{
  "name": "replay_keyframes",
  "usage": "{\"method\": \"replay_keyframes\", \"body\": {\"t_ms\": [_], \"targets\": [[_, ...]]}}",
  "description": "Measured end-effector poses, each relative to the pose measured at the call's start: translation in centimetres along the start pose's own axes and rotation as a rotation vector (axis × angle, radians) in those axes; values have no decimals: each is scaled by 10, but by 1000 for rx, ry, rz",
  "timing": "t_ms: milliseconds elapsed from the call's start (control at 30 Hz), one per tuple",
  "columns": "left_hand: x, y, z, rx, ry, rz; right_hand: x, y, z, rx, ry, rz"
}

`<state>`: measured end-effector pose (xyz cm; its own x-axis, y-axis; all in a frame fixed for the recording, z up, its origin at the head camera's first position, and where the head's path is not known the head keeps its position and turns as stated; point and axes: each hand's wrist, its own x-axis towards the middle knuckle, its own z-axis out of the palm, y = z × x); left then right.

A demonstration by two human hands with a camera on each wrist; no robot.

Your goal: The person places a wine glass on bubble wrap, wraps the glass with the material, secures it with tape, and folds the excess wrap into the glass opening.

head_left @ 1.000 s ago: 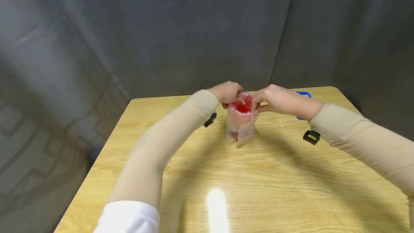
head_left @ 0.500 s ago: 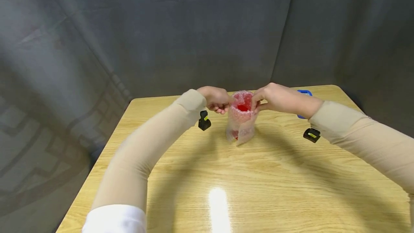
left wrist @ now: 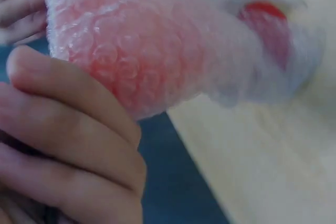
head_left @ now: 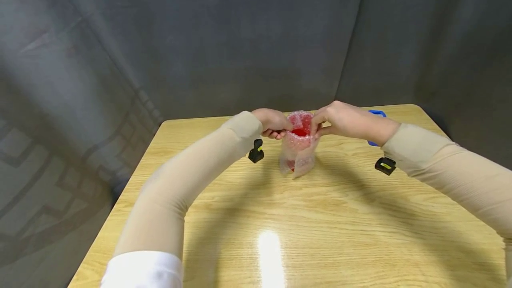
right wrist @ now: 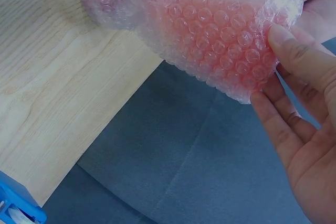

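Note:
A red hollow vessel (head_left: 299,133), wrapped in clear bubble wrap (head_left: 298,157), stands upright near the far edge of the table with its opening facing up. At the left of the rim is my left hand (head_left: 273,122), its fingers curled and their tips pinching the edge of the wrap; its thumb is hidden in the left wrist view. Across the opening, my right hand (head_left: 338,120) grips the right side of the rim, thumb on the bubble wrap (right wrist: 220,35) and fingers beneath. Loose wrap bunches around the vessel's red foot (left wrist: 268,30).
A blue plastic object (head_left: 377,114) with a pale part inside lies behind my right wrist, near the table's far edge, and shows as a blue corner (right wrist: 18,200) in the right wrist view. A dark grey curtain (head_left: 248,43) hangs behind the wooden table (head_left: 328,217).
My left fingers came out of the opening and drew back left, then moved right again to the rim. A flap of wrap now shows inside the opening. My right hand kept its grip.

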<state>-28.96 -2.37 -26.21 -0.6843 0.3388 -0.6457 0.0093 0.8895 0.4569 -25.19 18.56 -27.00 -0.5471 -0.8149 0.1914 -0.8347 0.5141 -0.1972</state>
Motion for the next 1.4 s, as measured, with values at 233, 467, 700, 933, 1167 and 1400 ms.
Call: {"method": "replay_keyframes", "body": {"t_ms": [233,467,700,933,1167,1400], "targets": [[-5,18,6,462,435,81,-3,3,1,1,9,22],[9,19,0,172,453,279,-4,3,3,-4,8,28],[21,13,-1,169,493,328,-3,1,3,-12,13,24],[30,14,-1,424,542,396,-5,-1,2,-16,15,21],[30,13,-3,509,555,412,-3,0,4,-19,18,13],[30,12,0,456,556,356,0,3,3,11,0,25]]}}
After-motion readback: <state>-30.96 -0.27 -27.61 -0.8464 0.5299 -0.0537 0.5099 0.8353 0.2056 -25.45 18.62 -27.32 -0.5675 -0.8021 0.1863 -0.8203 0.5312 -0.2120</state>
